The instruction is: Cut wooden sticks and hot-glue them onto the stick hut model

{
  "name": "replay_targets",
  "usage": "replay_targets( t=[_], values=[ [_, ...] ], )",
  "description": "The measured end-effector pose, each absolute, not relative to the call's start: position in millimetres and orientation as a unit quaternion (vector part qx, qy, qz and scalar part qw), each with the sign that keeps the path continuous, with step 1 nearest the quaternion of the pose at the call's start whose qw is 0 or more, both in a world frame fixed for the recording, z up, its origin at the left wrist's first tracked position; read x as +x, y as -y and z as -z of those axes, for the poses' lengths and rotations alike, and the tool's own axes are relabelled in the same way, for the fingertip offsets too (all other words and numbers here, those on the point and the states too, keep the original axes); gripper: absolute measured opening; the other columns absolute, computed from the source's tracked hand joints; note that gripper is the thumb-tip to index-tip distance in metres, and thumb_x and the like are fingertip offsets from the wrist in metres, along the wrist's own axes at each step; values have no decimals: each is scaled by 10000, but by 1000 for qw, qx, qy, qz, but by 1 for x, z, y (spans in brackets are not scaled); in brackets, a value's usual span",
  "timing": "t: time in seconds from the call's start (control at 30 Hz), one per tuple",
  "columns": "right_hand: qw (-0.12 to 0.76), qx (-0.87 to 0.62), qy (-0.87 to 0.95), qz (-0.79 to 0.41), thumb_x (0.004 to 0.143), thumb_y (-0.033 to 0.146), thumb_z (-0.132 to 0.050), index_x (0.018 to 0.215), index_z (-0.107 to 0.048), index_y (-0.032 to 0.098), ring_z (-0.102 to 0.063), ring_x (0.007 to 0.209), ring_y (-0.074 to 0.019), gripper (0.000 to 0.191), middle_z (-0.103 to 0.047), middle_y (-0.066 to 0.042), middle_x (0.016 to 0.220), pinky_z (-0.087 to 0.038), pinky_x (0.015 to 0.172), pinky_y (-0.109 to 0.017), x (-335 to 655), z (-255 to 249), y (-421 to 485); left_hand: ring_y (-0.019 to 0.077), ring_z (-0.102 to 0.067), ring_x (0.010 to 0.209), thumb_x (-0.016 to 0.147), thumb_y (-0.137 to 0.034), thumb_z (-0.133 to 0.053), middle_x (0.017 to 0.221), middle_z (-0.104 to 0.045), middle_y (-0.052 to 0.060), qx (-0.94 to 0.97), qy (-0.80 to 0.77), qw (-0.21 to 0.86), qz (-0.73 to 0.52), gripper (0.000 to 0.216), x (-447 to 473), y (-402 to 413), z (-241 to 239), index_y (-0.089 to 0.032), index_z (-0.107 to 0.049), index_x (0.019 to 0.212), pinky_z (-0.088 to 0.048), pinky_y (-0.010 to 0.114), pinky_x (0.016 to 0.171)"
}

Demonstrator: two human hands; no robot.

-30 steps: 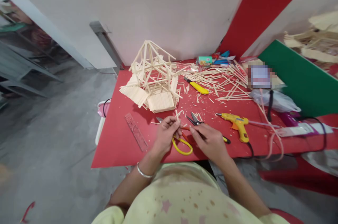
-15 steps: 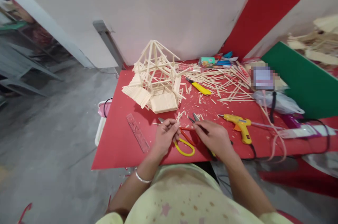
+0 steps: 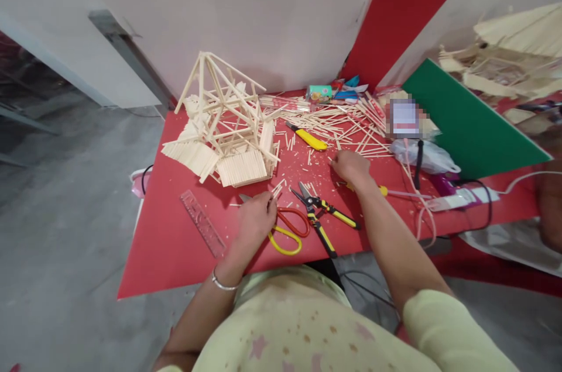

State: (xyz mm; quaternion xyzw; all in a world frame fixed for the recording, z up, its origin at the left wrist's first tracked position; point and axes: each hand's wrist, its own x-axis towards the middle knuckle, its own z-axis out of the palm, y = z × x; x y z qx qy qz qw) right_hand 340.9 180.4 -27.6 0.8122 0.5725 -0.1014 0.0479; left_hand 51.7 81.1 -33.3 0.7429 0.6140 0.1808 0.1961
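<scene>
My left hand (image 3: pixel 257 217) is closed at the near side of the red table, with short wooden sticks (image 3: pixel 278 187) at its fingertips. Under and beside it lie scissors (image 3: pixel 287 242) with one red and one yellow handle. My right hand (image 3: pixel 351 168) is lowered to the tabletop, fingers curled together by scattered stick pieces; what they pinch is hidden. Between the hands rest cutting pliers (image 3: pixel 322 219) with yellow-black handles, jaws spread. Behind my left hand stands a stick-built frame model (image 3: pixel 228 120) with slatted panels. My right forearm mostly covers a yellow glue gun (image 3: pixel 383 190).
A clear ruler (image 3: pixel 202 223) lies at left. A yellow craft knife (image 3: pixel 311 139) and a heap of long sticks (image 3: pixel 351 126) are farther back. At right are a plastic bag (image 3: pixel 425 157), cables and a green board (image 3: pixel 474 126). Another person's arm (image 3: pixel 549 208) shows at the right edge.
My right hand has left the pliers, which now lie on the table, and moved forward to the stick pieces. My left hand stays near the scissors. The view has shifted right.
</scene>
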Motion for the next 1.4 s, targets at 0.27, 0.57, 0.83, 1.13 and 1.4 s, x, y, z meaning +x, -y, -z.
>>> replay_targets(
  t=[0.27, 0.57, 0.83, 1.13, 1.4],
  values=[
    [-7, 786, -600, 147, 920, 270, -547, 1135, -666, 66, -666, 1064, -322, 320, -678, -266, 1161, -499, 837, -382, 334, 16, -163, 250, -630, 826, 928, -325, -564, 918, -699, 119, 704, -643, 185, -239, 210, 39, -81, 29, -212, -731, 988, -391, 317, 704],
    [-350, 560, -648, 379, 946, 390, -538, 992, -711, 229, -672, 708, -156, 240, -747, -18, 836, -534, 649, -260, 218, 3, -37, 103, -493, 495, 801, -458, -746, 620, -601, -1, 426, -490, 596, -473, 286, 48, -40, 36, -177, -746, 855, -379, 236, 473],
    [-426, 470, -736, 238, 937, 198, -579, 987, -709, 226, -683, 880, -160, 142, -751, -38, 948, -537, 834, -294, 171, 10, -16, 46, -373, 418, 706, -414, -848, 456, -470, -59, 201, -429, 731, -491, 341, 23, -25, 25, -154, -629, 678, -278, 186, 437],
    [-319, 508, -785, 159, 952, 261, -576, 1052, -720, 245, -660, 971, -199, 175, -738, -64, 1031, -506, 912, -341, 175, 27, -31, 49, -445, 402, 743, -439, -813, 588, -597, -26, 220, -451, 704, -502, 343, -1, -40, 29, -151, -625, 758, -320, 173, 365],
    [22, 553, -822, 136, 980, 282, -481, 1189, -691, 306, -641, 965, -214, 299, -687, -60, 1105, -423, 728, -281, 190, 19, -108, 64, -484, 417, 776, -421, -775, 663, -648, -6, 296, -496, 646, -499, 297, -13, -51, 36, -166, -640, 846, -366, 185, 374]
  ],
)
